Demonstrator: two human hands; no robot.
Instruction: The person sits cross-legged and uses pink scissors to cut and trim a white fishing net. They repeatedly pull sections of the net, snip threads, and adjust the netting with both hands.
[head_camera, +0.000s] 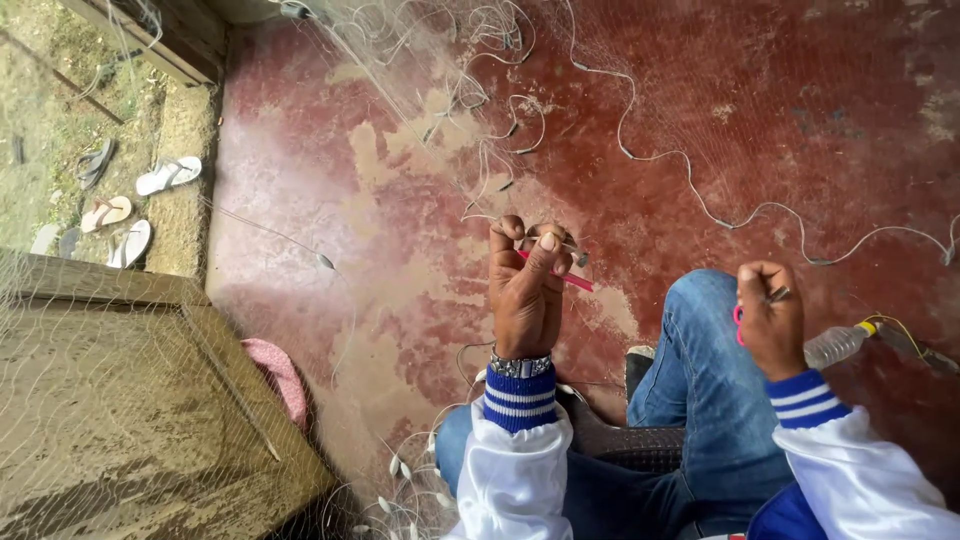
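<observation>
From the head view, we find the left hand (527, 290) raised over the red floor (380, 230), fingers closed on a thin pink needle (572, 281) and pinching a strand of the fine fishing net (470, 60), which spreads from the top of the frame toward the knees. The right hand (768, 318) is clenched near the right knee, gripping a small pink-handled tool (739, 322) whose dark tip shows above the fist; we cannot tell what kind. A clear plastic bottle (838, 345) lies just beside that hand. A weighted white line (700, 200) trails loose across the floor. We judge the chief risk to be snagging: slack mesh near the left fingers could catch the needle tip, and the loose line by the legs could foul the strand.
</observation>
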